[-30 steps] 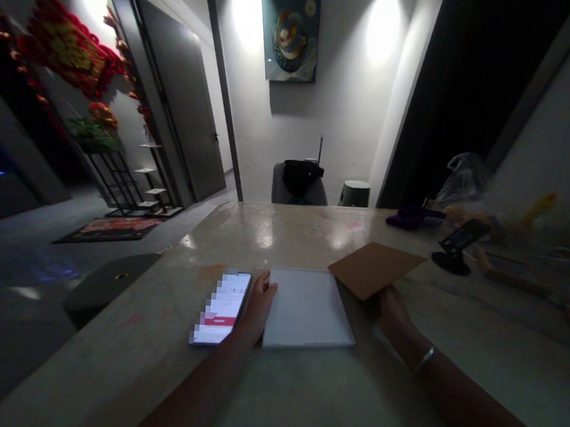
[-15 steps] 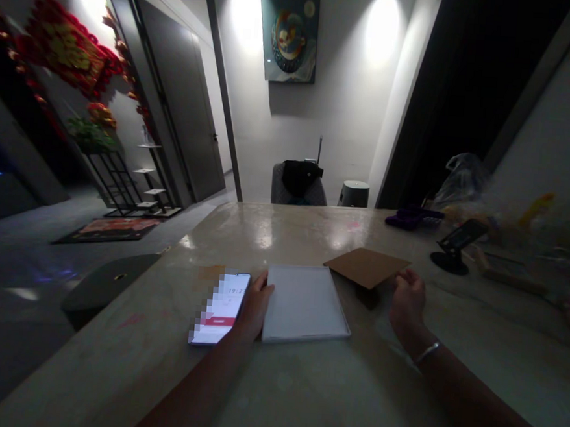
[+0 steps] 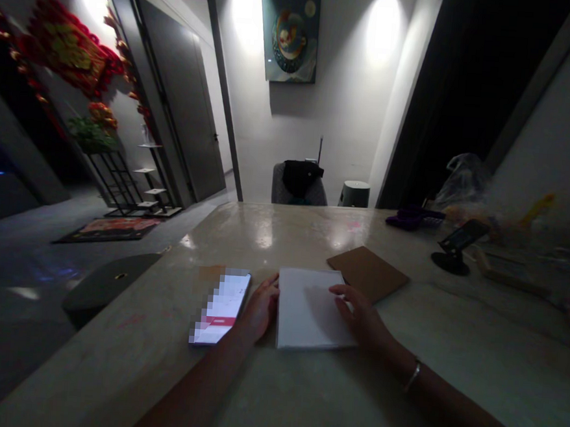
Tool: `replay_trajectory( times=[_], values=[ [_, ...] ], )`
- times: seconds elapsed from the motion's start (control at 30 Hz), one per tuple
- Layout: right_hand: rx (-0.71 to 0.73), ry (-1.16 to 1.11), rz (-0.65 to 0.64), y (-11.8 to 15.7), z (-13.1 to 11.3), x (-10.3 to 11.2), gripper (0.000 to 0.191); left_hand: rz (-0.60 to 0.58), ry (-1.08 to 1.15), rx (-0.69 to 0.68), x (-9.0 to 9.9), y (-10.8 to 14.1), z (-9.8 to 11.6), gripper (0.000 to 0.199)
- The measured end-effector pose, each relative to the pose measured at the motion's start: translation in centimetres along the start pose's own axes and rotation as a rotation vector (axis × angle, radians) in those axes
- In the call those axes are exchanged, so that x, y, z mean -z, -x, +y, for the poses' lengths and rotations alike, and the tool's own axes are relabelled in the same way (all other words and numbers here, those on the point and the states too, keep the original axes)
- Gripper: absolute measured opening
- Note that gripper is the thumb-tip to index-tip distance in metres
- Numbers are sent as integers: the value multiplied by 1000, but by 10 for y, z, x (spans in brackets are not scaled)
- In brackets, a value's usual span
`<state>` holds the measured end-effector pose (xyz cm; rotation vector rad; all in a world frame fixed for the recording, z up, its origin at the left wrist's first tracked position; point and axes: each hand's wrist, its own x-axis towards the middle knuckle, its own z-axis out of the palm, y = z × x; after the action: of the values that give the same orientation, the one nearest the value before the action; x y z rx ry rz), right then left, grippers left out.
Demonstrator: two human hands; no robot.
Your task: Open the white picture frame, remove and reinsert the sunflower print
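A flat, square white pack (image 3: 307,312) lies on the table before me; I cannot make out whether it is a box or stacked sheets. My left hand (image 3: 260,309) is closed at its left edge, fingertips against the side. Over its right part reaches my right hand (image 3: 356,309), thumb and fingers apart and slightly bent; whether the fingertips touch the white surface is unclear. Behind that hand a brown cardboard sheet (image 3: 371,271) lies flat, its near corner partly covered. Left of my left hand is a phone (image 3: 227,307) with a lit screen.
The stone-topped table (image 3: 272,395) stretches ahead to a chair (image 3: 278,184) with a black bag (image 3: 301,175). At the right stand a black phone stand (image 3: 458,245), a purple object (image 3: 409,217) and a clear plastic bag (image 3: 463,177). A dark stool (image 3: 109,282) stands left.
My right hand has let go of the cardboard sheet, which now lies flat, and has moved left over the white pack. The pack and my left hand have shifted slightly right.
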<state>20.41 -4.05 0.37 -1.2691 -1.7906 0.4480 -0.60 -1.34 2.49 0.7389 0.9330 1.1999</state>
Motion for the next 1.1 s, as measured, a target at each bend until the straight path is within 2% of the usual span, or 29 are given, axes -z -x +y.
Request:
replay_trajectory(
  times=[0.17,0.3,0.47,0.6,0.8,0.93,1.0,1.1],
  values=[
    [89,59,-127,5,7,-6,24,-69,33,44,-6,3,0,55],
    [97,102,-182,5,4,-4,26,-41,14,47,-5,1,-1,55],
    [82,174,-215,4,-8,-1,30,-127,45,84,-1,-4,-3,40],
    [25,179,-232,5,-17,3,32,-147,41,81,-1,-5,-8,30],
    [36,168,-217,10,-23,4,38,-182,36,101,-6,-2,-10,29],
    [75,194,-258,12,-28,-1,43,-212,6,67,-16,1,-6,36],
    [63,182,-269,12,-33,-2,46,-190,-40,40,-24,5,-5,44],
    [7,131,-266,11,-41,-3,51,2,-149,-11,-33,9,-8,66]
  ],
)
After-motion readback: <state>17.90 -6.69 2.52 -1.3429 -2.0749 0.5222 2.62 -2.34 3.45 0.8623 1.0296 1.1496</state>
